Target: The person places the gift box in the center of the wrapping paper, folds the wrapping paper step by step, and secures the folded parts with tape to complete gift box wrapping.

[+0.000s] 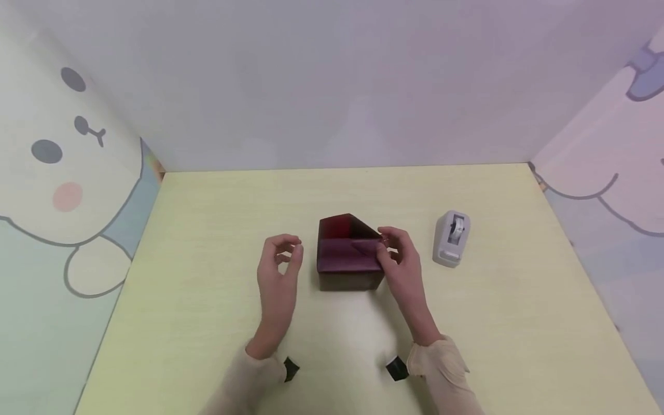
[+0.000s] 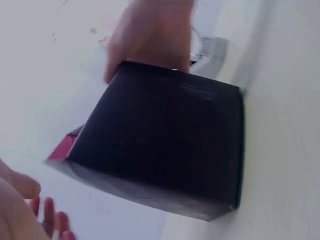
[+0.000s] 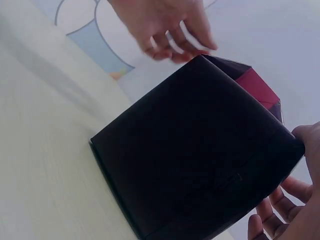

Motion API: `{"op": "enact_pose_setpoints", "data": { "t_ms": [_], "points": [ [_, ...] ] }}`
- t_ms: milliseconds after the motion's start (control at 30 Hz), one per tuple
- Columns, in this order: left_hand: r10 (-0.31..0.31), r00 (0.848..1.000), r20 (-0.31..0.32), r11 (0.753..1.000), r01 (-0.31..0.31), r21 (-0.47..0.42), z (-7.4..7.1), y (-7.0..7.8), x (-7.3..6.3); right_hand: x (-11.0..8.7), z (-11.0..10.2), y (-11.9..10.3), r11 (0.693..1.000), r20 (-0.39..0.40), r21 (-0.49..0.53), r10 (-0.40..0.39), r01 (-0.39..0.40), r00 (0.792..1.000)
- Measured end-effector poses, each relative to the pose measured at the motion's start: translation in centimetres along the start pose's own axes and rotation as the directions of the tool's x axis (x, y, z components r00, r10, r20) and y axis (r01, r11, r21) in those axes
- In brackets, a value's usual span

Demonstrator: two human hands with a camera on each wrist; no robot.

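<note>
A dark box (image 1: 349, 280) with a red inside stands on the table in front of me, its upper part sloped and its top partly open. My right hand (image 1: 406, 271) pinches the box's upper right edge, thumb on the near side and fingers behind. To the box's left, my left hand (image 1: 277, 276) is raised with loosely bent fingers, a gap between it and the box in the head view. One broad dark side of the box (image 2: 165, 140) fills the middle of the left wrist view. In the right wrist view, the red lining (image 3: 257, 89) shows through the opening.
A light grey tape dispenser (image 1: 451, 239) stands on the pale yellow table (image 1: 207, 230) to the right of my right hand. A plain wall (image 1: 332, 86) rises at the back, and panels with cartoon animals flank the table. Small black pieces (image 1: 397, 369) sit by both wrists.
</note>
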State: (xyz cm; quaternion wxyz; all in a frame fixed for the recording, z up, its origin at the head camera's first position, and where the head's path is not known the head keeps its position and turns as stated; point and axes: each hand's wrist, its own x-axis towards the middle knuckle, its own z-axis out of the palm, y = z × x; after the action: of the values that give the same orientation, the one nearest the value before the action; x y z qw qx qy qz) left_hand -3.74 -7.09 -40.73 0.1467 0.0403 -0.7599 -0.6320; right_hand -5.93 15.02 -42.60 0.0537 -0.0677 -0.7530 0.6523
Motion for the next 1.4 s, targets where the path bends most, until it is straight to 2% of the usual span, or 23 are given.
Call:
{"op": "enact_pose_setpoints", "data": {
  "t_ms": [67,167,300,367,433,733,933,1067,1300,1400],
  "points": [
    [-0.145,0.987,0.067,0.986,0.150,-0.078,-0.3,-0.2,0.9,0.1,0.0,0.0,1.000,0.004,-0.002,0.003,-0.003,1.000],
    [-0.285,0.942,0.176,0.941,0.310,-0.138,-0.5,-0.5,2.2,0.1,0.1,0.0,1.000,0.009,-0.006,0.007,-0.007,1.000],
    [-0.363,0.885,0.291,0.886,0.425,-0.187,-0.5,-0.6,3.1,0.2,0.2,0.1,1.000,0.012,-0.012,0.004,-0.003,1.000],
    [-0.377,0.867,0.326,0.866,0.454,-0.208,-0.3,-0.6,3.3,0.2,0.3,0.1,1.000,0.014,-0.012,0.002,-0.001,1.000],
    [-0.383,0.857,0.344,0.857,0.469,-0.214,-0.1,-0.6,3.4,0.2,0.3,0.1,1.000,0.013,-0.015,0.001,-0.001,1.000],
    [-0.372,0.853,0.365,0.862,0.463,-0.204,0.7,-0.4,3.2,0.0,0.3,0.2,1.000,0.011,-0.020,0.003,-0.003,1.000],
    [-0.391,0.839,0.379,0.864,0.477,-0.164,1.5,-0.8,3.1,-0.1,0.3,0.2,1.000,0.004,-0.012,0.001,-0.001,1.000],
    [-0.400,0.834,0.380,0.859,0.486,-0.164,2.0,-1.0,3.0,-0.2,0.3,0.2,1.000,0.002,-0.007,0.002,-0.002,1.000],
    [-0.360,0.853,0.378,0.882,0.443,-0.161,2.7,-0.6,3.0,-0.2,0.2,0.4,1.000,-0.001,-0.005,0.004,-0.004,1.000],
    [-0.354,0.851,0.388,0.883,0.441,-0.161,2.9,-0.4,2.9,-0.2,0.1,0.3,1.000,0.002,-0.009,0.005,-0.005,1.000]
  ]
}}
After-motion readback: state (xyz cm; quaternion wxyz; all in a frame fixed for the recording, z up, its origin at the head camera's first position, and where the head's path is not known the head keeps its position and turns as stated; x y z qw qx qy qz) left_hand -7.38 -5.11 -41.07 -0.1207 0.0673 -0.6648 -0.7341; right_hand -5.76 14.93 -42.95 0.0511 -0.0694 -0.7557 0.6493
